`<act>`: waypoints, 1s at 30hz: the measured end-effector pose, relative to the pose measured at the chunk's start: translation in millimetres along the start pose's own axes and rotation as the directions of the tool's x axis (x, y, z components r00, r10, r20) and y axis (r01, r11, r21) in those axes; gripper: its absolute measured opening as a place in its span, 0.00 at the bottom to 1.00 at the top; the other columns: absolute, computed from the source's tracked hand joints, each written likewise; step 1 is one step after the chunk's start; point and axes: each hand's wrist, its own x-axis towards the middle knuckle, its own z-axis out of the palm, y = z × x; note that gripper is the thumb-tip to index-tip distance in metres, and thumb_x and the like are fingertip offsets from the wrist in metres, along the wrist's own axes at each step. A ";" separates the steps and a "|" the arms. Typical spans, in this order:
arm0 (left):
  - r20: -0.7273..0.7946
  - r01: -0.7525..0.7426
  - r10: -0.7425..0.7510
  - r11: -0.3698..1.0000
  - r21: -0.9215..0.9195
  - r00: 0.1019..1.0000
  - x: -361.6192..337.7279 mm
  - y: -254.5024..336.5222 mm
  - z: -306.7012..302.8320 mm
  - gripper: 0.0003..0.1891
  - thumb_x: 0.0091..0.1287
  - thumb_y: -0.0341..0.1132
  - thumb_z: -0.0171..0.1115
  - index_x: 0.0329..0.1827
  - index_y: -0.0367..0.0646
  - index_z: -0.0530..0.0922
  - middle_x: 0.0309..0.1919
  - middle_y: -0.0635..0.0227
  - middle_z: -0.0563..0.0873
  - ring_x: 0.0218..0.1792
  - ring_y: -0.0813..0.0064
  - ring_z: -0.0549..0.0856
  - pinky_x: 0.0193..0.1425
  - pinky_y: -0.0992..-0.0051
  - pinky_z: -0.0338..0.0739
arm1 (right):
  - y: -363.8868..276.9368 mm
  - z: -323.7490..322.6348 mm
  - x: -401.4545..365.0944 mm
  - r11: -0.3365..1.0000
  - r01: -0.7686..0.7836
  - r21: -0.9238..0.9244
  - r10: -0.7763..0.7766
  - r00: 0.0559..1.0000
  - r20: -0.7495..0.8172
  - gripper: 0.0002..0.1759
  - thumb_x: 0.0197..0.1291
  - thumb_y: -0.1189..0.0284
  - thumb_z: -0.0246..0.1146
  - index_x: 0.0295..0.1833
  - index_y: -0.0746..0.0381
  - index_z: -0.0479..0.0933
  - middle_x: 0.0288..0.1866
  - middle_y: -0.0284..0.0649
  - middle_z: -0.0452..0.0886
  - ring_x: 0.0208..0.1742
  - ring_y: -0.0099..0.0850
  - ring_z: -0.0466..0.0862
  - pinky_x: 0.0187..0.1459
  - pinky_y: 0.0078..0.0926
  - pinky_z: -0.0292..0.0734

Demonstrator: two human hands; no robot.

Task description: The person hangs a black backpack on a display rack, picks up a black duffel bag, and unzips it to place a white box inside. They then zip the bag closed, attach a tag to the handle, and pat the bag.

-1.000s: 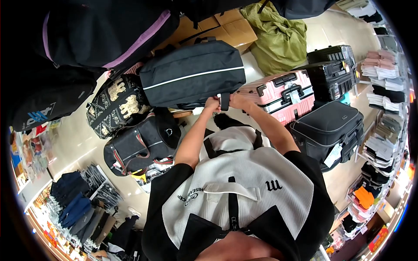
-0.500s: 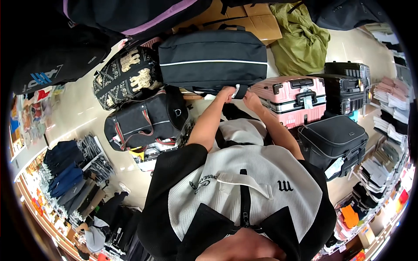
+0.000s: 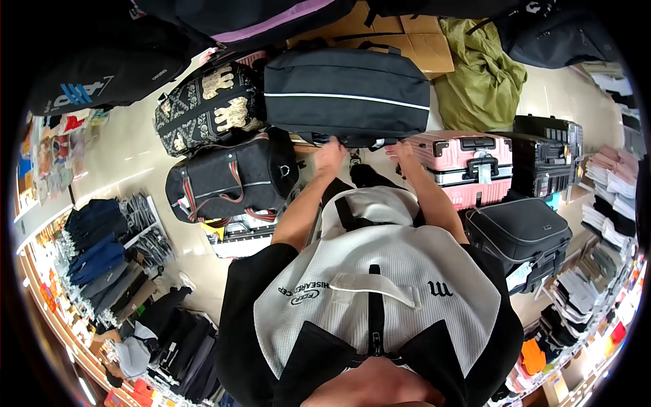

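A large black travel bag (image 3: 346, 85) with a white stripe lies in front of me, its near side facing my body. My left hand (image 3: 330, 157) is at the bag's near lower edge, fingers curled against the dark fabric there. Farther right along the same edge is my right hand (image 3: 401, 152), its fingers somewhat apart and close to the bag's corner. Both hands are a little blurred, and the fingertips are partly lost against the bag. A black duffel bag (image 3: 234, 180) with striped handles rests to the left, and a pink suitcase (image 3: 468, 163) stands at the right.
An elephant-patterned bag (image 3: 210, 108) sits at left. Beyond the travel bag are a cardboard box (image 3: 427, 44) and an olive-green cloth cover (image 3: 478, 81). Black suitcases (image 3: 519, 227) stand at right. Folded clothes (image 3: 603, 180) are stacked along the right side, with hanging clothes (image 3: 102, 247) at left.
My hands have moved apart along the bag's near edge, the left one leftward. The white piece between them earlier no longer shows there. The whole view has shifted slightly.
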 end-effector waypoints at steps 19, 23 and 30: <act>-0.395 0.088 -0.052 0.994 0.072 0.917 17.1 -98.1 -66.5 0.16 0.64 0.48 0.61 0.29 0.46 0.83 0.30 0.57 0.87 0.32 0.51 0.87 0.37 0.56 0.83 | -45.0 -20.5 -25.3 0.993 -0.019 0.119 0.010 0.997 0.077 0.14 0.63 0.62 0.56 0.38 0.61 0.80 0.33 0.38 0.86 0.32 0.27 0.83 0.37 0.27 0.78; -0.498 0.054 -0.035 0.998 0.025 0.867 16.3 -76.3 -98.8 0.15 0.65 0.47 0.61 0.29 0.44 0.82 0.29 0.57 0.87 0.30 0.50 0.86 0.35 0.54 0.81 | -60.0 -32.5 -20.5 0.979 0.065 0.194 -0.091 0.988 0.124 0.16 0.64 0.60 0.57 0.39 0.61 0.81 0.33 0.36 0.85 0.33 0.25 0.81 0.39 0.24 0.76; -0.464 -0.007 -0.058 0.991 -0.137 0.884 53.2 -63.5 -122.0 0.17 0.67 0.47 0.58 0.39 0.41 0.81 0.38 0.55 0.86 0.40 0.51 0.85 0.43 0.56 0.80 | -117.9 -18.4 -41.7 0.938 0.269 0.221 -0.273 0.962 -0.013 0.16 0.64 0.57 0.56 0.43 0.58 0.80 0.38 0.32 0.84 0.42 0.21 0.80 0.51 0.25 0.70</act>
